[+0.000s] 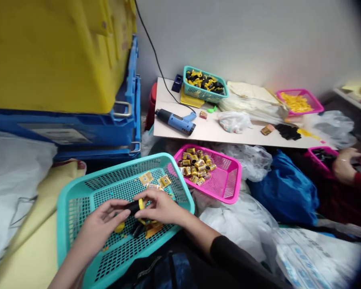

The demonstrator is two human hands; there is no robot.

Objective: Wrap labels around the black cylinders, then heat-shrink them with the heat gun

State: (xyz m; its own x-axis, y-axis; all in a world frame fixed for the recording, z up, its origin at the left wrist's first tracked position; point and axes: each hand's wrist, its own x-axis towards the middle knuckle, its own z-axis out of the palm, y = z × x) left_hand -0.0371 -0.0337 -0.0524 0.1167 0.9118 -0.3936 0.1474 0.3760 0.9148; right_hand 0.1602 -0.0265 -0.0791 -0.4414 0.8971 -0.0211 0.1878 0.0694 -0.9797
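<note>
Above a turquoise basket [66, 200], my left hand [104, 218] is closed on the black end of a small black-and-yellow cylinder [134, 206]. My right hand [159, 206] pinches the yellow end of the same piece. Beneath my hands, several small yellow printed labels [165, 181] lie in the basket. More black and orange-yellow pieces [153, 229] sit below my right hand, partly hidden by it. Just beyond, a pink basket [225, 188] holds a heap of yellow printed cylinders [195, 164].
A blue heat gun [177, 121] rests on a white table [207, 134] beside a small turquoise basket [206, 94] of black-and-yellow parts. Stacked blue and yellow crates [102, 124] rise at left. Plastic bags [237, 220] fill the right. Another person's hand [344, 164] is at far right.
</note>
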